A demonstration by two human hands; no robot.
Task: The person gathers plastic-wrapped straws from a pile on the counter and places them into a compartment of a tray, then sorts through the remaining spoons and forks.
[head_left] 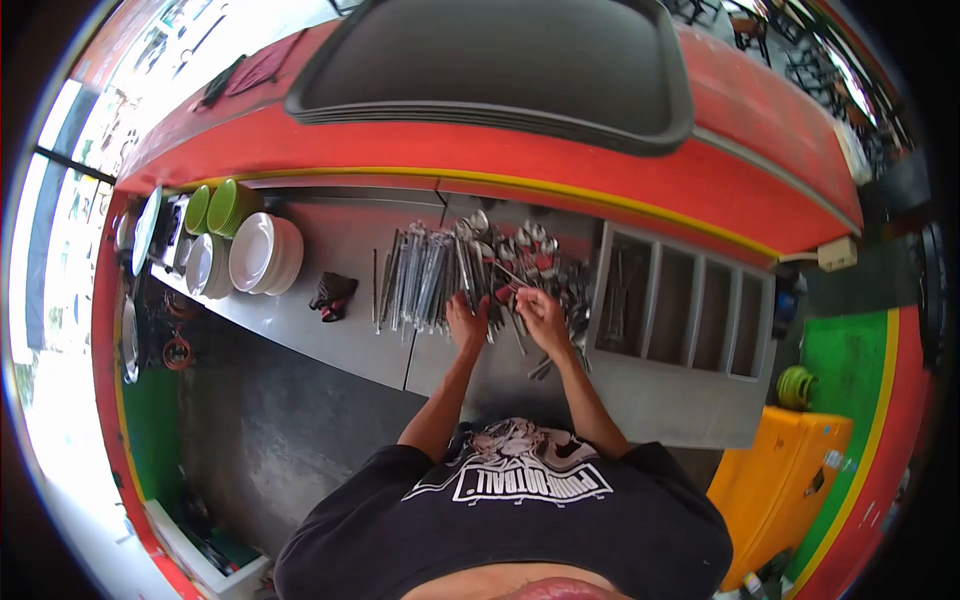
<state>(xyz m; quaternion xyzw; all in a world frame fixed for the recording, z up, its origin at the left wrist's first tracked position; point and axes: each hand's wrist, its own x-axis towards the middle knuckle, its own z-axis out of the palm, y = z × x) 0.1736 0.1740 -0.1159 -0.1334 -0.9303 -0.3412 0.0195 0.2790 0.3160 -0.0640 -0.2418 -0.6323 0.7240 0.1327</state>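
Across the steel counter, the left hand touches cutlery, its grip unclear; the right hand pinches, seemingly, a utensil.

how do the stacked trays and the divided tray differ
The stacked trays are open and undivided; the divided tray is split into long compartments. The stacked trays sit on the red ledge, the divided tray on the metal counter. The top stacked tray looks bare, while the divided tray has thin utensils in its leftmost compartment. Both have raised rims.
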